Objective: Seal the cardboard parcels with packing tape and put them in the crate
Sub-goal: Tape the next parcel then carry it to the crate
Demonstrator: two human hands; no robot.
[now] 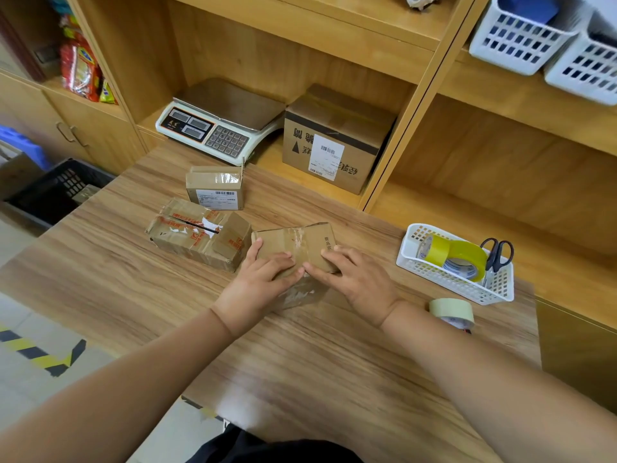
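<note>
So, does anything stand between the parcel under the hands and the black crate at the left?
Yes. A larger taped parcel lies close beside the front parcel on its left, on the straight line to the crate. Beyond it only bare table shows, and the crate's top looks open.

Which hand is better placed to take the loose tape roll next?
The right hand: the loose tape roll lies to its right, near that wrist; the left hand rests on the parcel, farther away.
</note>
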